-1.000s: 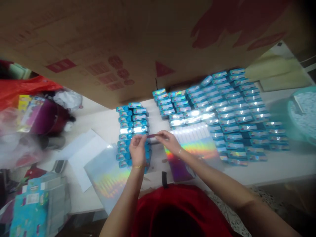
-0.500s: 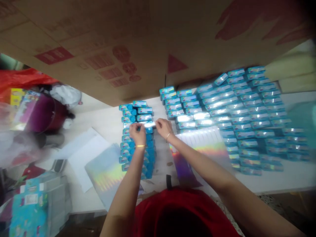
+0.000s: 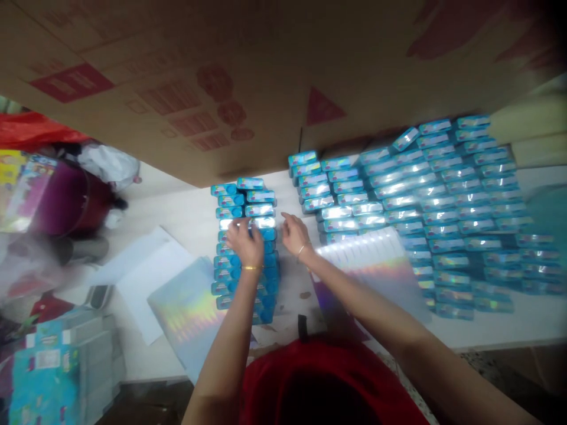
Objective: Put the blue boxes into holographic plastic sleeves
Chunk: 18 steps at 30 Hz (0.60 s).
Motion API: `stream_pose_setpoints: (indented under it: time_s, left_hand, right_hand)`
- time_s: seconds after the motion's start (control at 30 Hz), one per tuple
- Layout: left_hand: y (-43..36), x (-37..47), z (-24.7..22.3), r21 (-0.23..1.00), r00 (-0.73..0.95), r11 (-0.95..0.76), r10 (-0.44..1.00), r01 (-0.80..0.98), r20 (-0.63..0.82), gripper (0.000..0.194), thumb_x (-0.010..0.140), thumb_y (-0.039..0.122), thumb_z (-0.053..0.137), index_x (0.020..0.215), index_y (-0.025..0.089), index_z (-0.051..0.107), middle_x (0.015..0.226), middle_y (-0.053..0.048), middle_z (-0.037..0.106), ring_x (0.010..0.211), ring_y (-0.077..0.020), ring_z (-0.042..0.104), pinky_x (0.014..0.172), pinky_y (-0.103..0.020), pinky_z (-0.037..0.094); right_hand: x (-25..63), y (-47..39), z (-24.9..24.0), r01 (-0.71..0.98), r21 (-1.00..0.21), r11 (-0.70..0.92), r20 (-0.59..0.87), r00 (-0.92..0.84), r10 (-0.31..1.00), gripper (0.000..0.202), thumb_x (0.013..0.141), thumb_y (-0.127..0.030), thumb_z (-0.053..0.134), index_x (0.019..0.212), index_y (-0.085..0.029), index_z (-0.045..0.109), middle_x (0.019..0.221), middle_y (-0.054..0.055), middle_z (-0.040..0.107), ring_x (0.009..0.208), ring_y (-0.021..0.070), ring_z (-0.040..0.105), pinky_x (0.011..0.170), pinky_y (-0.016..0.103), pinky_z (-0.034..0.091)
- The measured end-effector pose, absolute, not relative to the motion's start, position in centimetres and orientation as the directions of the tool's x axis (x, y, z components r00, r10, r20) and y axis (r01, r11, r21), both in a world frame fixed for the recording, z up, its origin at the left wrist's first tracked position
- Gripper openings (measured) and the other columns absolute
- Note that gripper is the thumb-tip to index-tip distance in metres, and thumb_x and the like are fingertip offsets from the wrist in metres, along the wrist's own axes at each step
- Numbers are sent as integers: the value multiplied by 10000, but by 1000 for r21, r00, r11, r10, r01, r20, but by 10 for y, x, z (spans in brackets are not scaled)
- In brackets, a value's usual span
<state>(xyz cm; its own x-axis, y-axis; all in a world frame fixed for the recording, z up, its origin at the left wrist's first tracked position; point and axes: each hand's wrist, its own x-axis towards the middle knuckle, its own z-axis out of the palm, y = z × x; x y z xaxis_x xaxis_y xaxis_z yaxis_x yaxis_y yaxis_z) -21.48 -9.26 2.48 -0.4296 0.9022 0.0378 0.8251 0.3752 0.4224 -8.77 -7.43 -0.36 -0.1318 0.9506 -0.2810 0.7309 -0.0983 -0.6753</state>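
Two columns of small blue boxes (image 3: 262,196) stand in the middle of the white table. My left hand (image 3: 245,241) rests over the left column, fingers spread and touching a box with a shiny top strip (image 3: 264,222). Just right of these columns is my right hand (image 3: 295,234), open above the bare tabletop, its index finger stretched toward the boxes. A shiny holographic sheet (image 3: 376,265) lies partly under my right forearm. My left hand hides parts of the boxes beneath it.
Many more blue boxes (image 3: 443,200) fill the right side of the table (image 3: 487,324). A large cardboard carton (image 3: 266,71) rises behind. To the left lie white papers (image 3: 150,277), another holographic sheet (image 3: 190,313), a purple bucket (image 3: 80,198) and flattened blue cartons (image 3: 48,378).
Half a second ago both hands were pinched at a shiny strip over the boxes. Now their fingers have parted, and my left hand lies flatter on the boxes. The view has shifted slightly.
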Motion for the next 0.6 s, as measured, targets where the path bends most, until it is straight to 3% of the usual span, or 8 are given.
stream_pose_setpoints:
  time_s: [0.1,0.23,0.3,0.37,0.43,0.5,0.53,0.6]
  left_hand:
    - [-103,-212,23,353,-269,251,963,901,1,377,843,141,427,1142,231,639,1312,-143,516,1134,-341,450,891,-486,317]
    - [-104,-210,22,308,-195,201,980,930,-52,463,818,89,414,1214,241,600,1382,-162,473,1174,-361,423,881,-515,325]
    - [-104,-211,29,328,-201,207,978,922,-54,470,796,70,429,1199,233,605,1379,-168,475,1188,-362,423,897,-526,330]
    - [-112,-207,39,407,-224,212,974,888,-19,432,805,101,457,1195,221,600,1372,-172,477,1204,-357,427,931,-531,333]
    - [-131,-197,48,575,-233,207,972,792,-30,343,832,200,508,1162,205,602,1268,-166,552,1146,-322,491,947,-498,363]
    - [-160,-179,51,771,-208,257,964,583,-164,276,817,316,580,1060,193,619,1043,-119,642,974,-256,581,895,-420,431]
    - [-177,-167,50,831,-194,334,942,445,-275,268,789,359,618,997,189,625,935,-87,655,874,-222,601,837,-377,462]
    - [-207,-143,45,836,-164,515,856,187,-490,292,705,394,692,890,177,627,803,-47,648,735,-178,600,714,-314,487]
  right_hand:
    - [-94,-84,-5,693,-721,-7,-215,-215,953,467,859,-97,364,1298,-145,517,1019,132,592,966,253,534,845,353,432]
    - [-107,-78,-9,653,-756,-46,-295,-276,915,432,805,-59,417,1174,-175,610,855,81,607,817,226,551,755,312,446]
    - [-104,-72,-2,643,-765,-35,-325,-339,883,360,800,-81,464,1083,-189,657,787,57,613,762,215,558,721,296,444]
    - [-87,-70,13,625,-780,26,-269,-373,888,340,831,-130,478,1119,-185,649,830,65,629,802,216,571,753,297,450]
    - [-51,-75,31,623,-774,112,-117,-315,942,372,892,-214,442,1233,-179,588,986,98,634,949,229,564,861,324,443]
    - [1,-89,46,688,-713,136,49,-145,988,415,935,-324,394,1296,-176,537,1157,133,591,1113,253,506,976,382,396]
    - [30,-100,50,753,-654,70,75,-27,997,438,941,-367,382,1298,-165,532,1197,150,571,1148,268,483,996,414,379]
    - [85,-125,49,856,-495,-148,59,203,978,532,914,-459,418,1313,-119,509,1297,198,511,1239,330,408,1028,504,326]
